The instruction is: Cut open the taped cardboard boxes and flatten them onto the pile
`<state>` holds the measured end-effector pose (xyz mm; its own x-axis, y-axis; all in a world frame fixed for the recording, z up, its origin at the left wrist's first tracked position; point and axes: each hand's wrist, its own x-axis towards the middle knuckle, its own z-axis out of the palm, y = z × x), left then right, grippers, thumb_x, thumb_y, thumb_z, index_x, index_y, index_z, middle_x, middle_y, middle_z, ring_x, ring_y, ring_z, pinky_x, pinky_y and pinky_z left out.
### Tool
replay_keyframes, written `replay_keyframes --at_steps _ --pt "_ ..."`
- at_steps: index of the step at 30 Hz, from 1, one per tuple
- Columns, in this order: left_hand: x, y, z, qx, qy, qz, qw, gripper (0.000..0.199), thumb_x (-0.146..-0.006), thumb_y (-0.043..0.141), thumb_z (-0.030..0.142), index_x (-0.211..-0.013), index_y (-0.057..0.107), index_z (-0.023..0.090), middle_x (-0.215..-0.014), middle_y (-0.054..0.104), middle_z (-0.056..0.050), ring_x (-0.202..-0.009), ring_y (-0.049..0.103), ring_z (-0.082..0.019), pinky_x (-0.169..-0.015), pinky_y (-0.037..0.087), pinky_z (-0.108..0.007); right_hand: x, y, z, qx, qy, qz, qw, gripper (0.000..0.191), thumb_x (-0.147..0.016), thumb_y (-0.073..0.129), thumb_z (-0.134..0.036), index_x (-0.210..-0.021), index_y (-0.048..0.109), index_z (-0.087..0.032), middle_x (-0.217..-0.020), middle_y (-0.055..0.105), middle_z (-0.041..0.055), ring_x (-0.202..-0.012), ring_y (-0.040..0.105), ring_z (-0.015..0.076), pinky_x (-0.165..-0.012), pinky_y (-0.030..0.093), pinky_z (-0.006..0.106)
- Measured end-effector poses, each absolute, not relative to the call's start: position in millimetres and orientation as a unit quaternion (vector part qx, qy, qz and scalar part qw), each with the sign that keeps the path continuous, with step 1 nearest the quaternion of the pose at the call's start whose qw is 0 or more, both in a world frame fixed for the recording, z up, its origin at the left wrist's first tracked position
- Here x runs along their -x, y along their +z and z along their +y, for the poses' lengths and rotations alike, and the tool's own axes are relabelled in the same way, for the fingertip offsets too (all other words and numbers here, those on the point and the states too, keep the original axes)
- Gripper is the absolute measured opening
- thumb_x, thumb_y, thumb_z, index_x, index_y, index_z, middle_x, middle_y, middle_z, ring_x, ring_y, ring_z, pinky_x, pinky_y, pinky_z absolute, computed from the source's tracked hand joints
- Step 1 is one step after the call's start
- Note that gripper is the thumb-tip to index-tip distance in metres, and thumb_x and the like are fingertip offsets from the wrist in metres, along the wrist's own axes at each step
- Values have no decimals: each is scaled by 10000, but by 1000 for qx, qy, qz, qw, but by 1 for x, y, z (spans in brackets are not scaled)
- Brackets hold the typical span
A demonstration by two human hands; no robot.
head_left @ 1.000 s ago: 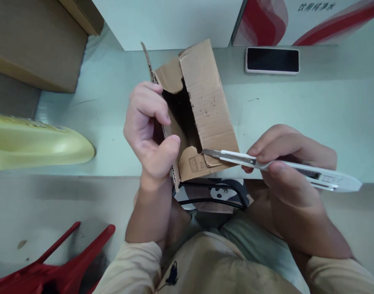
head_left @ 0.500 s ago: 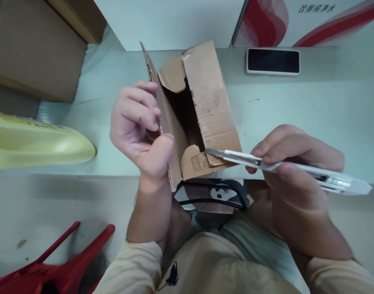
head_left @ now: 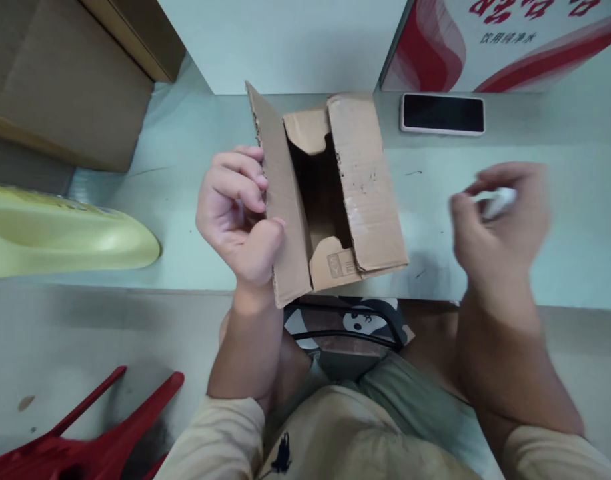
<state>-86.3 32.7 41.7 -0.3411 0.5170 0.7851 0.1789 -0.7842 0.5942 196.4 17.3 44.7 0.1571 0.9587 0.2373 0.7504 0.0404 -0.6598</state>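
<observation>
Cardboard box [head_left: 358, 200], open-mouthed, at centre by the near edge of the pale green bench [head_left: 485, 153], with left flap [head_left: 272, 147] swung outward toward nine o'clock. Pinched there between thumb and curled fingers of the left hand [head_left: 238, 213]. Across at three o'clock, well apart from the cardboard: right hand [head_left: 505, 220], fingers closed around a white cutter [head_left: 500, 201] (blurred, blade not in sight). Half a second ago, seen with blade tip at about five o'clock on the opening's rim; now drawn clear, leaving the mouth free of any tool. Judging by that gap, likely a pause in, or an end to, blade work at this edge, with just the left-hand pinch to steady the box. Toward two o'clock, dark-screened phone [head_left: 442, 115], face up; far out at nine, yellow container [head_left: 70, 237].
</observation>
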Motion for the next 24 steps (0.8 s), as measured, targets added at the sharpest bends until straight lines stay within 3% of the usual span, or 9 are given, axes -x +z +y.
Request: replay_keyframes --at_steps 2,5,9,12,16,18,21,24 --pt "86 41 35 -560 761 308 113 655 -856 756 614 -620 299 207 -688 383 -9 -733 434 -194 -924 457 -496 -191 31 22 720 141 -634 244 465 -859 638 -450 -1255 659 -208 -1070 635 116 -826 593 229 -800 546 470" --pt "88 37 39 -571 763 288 95 608 -851 741 624 -622 355 213 -665 336 1 -711 416 -185 -898 472 -457 -182 12 25 736 140 -654 107 553 -900 568 -397 -1414 661 -218 -1269 596 186 -1062 634 328 -921 546 539" --pt "91 34 41 -572 764 281 103 587 -822 754 632 -629 383 219 -701 302 -2 -723 439 -190 -943 502 -497 -177 -1 28 737 118 -664 54 539 -920 535 -374 -1407 683 -197 -1267 583 209 -1147 616 378 -969 522 566" --pt "88 36 37 -574 759 288 110 560 -823 745 600 -630 382 220 -715 305 -6 -738 444 -194 -975 504 -509 -178 1 29 719 96 -675 133 478 -893 583 -424 -1288 718 -190 -1176 623 185 -1117 625 367 -998 516 592" --pt "74 43 29 -573 756 293 119 520 -819 737 488 -647 333 209 -709 366 -1 -742 463 -170 -941 513 -437 -177 23 19 605 132 -691 374 373 -998 459 -476 -1216 679 -268 -1093 652 112 -1032 669 287 -949 581 523" --pt "66 45 27 -565 764 281 136 520 -799 744 432 -645 303 204 -707 404 1 -742 473 -161 -931 524 -418 -174 38 13 503 142 -722 452 376 -1013 458 -533 -1203 692 -309 -1130 651 104 -1089 674 300 -978 588 541" --pt "60 45 26 -556 765 280 166 542 -778 762 396 -634 280 197 -704 455 -4 -754 487 -165 -949 528 -430 -167 51 10 380 142 -792 456 366 -995 504 -558 -1150 756 -342 -1240 634 103 -1237 637 344 -1132 522 617" --pt "61 43 26 -543 770 286 173 635 -763 784 480 -632 235 190 -680 437 -9 -742 493 -178 -935 532 -468 -164 54 12 329 146 -841 404 393 -1013 465 -518 -1179 781 -354 -1384 596 84 -1357 574 354 -1256 408 665"
